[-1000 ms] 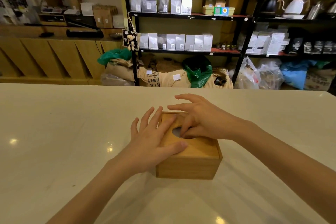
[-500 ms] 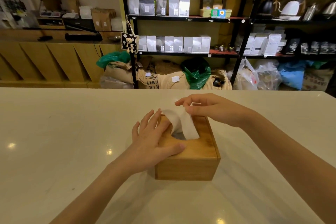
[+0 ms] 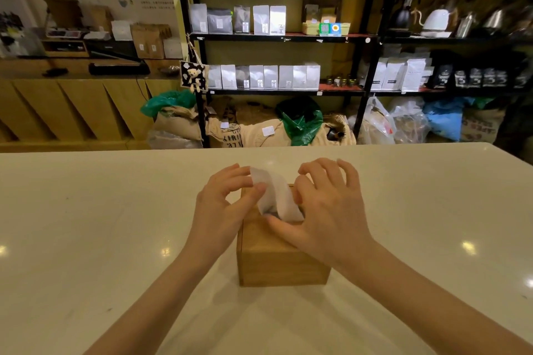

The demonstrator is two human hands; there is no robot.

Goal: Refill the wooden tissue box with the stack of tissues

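Observation:
The wooden tissue box (image 3: 281, 264) stands upright on the white table, right in front of me. A white tissue (image 3: 277, 197) sticks up out of the opening in its top. My left hand (image 3: 225, 210) pinches the upper left edge of that tissue between thumb and fingers. My right hand (image 3: 326, 213) lies over the right half of the box top, fingers spread, thumb beside the tissue's base. The stack inside the box is hidden.
The white table (image 3: 86, 239) reaches to its far edge beyond the box. Behind it stand black shelves (image 3: 282, 37) with bags and kettles, sacks on the floor (image 3: 259, 130), and a wooden counter (image 3: 72, 106) at the left.
My right hand pulled the tissue up through the opening, then let go and settled on the box top. My left hand left the box top and took the tissue's edge.

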